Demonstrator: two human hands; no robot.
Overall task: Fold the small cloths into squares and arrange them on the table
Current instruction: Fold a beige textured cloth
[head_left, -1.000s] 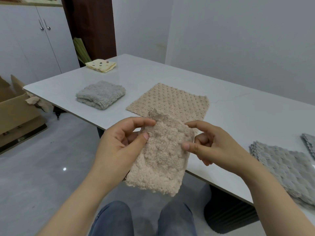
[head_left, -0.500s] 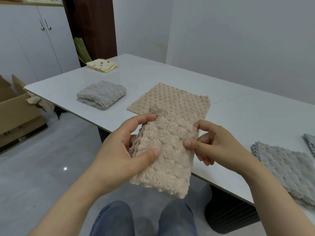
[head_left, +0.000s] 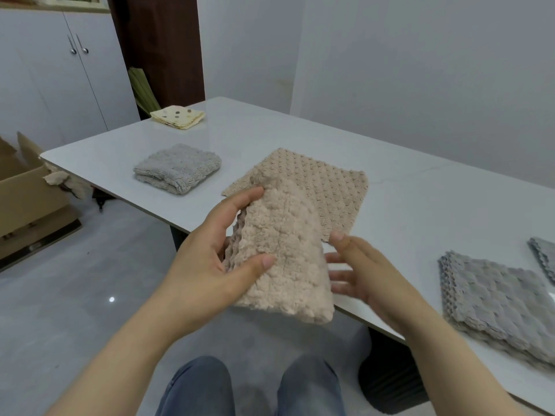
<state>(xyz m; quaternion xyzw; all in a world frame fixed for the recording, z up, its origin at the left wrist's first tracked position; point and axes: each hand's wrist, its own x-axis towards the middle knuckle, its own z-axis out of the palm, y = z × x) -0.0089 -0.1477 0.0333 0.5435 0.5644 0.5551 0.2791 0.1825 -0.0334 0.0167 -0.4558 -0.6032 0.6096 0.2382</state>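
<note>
White table, left to right: folded grey cloth, flat beige cloth, left hand clamping fluffy beige cloth thumb-on-front above near edge, right hand straight-fingered, blurry, at its right side, grey stack.

No text, label, brand or number can be read anywhere. The cardboard box past the left end of the table shows plain sides. The dark dots on the yellow cloth at the far corner look like a printed pattern rather than writing.
</note>
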